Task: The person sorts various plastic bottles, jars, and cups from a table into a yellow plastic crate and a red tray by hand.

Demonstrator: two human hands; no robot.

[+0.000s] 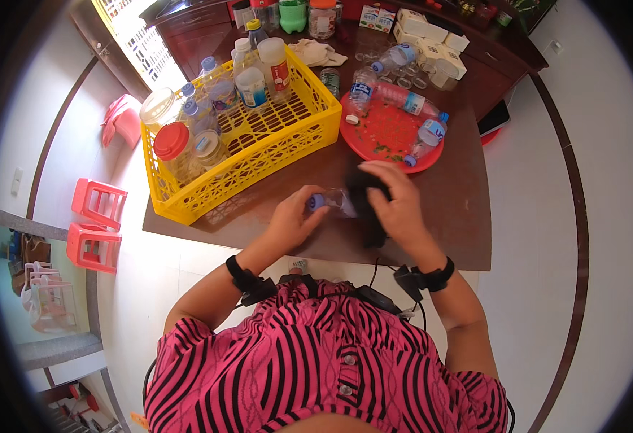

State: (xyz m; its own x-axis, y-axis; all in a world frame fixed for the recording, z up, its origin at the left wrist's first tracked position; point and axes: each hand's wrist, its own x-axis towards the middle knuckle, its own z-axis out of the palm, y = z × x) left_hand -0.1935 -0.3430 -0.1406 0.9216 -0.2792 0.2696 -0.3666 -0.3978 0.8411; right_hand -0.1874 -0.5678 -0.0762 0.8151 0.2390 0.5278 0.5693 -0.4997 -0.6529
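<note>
My left hand [297,214] grips the blue-capped end of a clear plastic bottle [338,201], which lies sideways above the front of the brown table. In my right hand [397,200] is a black cloth [368,203], blurred, against the other end of that bottle and covering part of it. Beyond my hands, a red round tray [389,130] carries several clear bottles with blue or white caps and bits of green. To the left, a yellow plastic crate [251,173] holds upright bottles and jars, among them a jar with a red lid [171,140].
Behind the crate lies a pale cloth [316,52]. Clear glass cups [403,78], white paper packs [430,48], milk cartons [377,19] and a green bottle [293,15] stand at the back. Red stools [93,246] are on the floor at left. Black cables hang at my waist.
</note>
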